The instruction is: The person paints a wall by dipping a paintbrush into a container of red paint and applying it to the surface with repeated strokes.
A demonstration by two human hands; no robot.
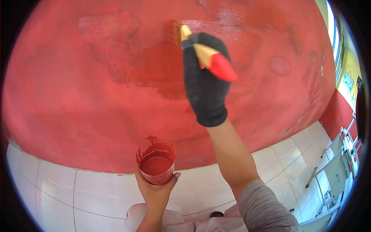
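My right hand [205, 77], in a black glove, grips a paintbrush [205, 54] with a wooden handle and a red end. Its bristles press against the red wall [96, 85] high up, near the top centre. My left hand [154, 189] is bare and holds a red-stained cup of red paint [155, 159] from below, low in front of me. The cup is upright and open, with paint visible inside it.
The wall shows wet darker red patches and paler dry ones. White floor tiles [96, 193] run along its base. A metal stepladder or frame [336, 162] stands at the right, beside a yellow wall [349, 65].
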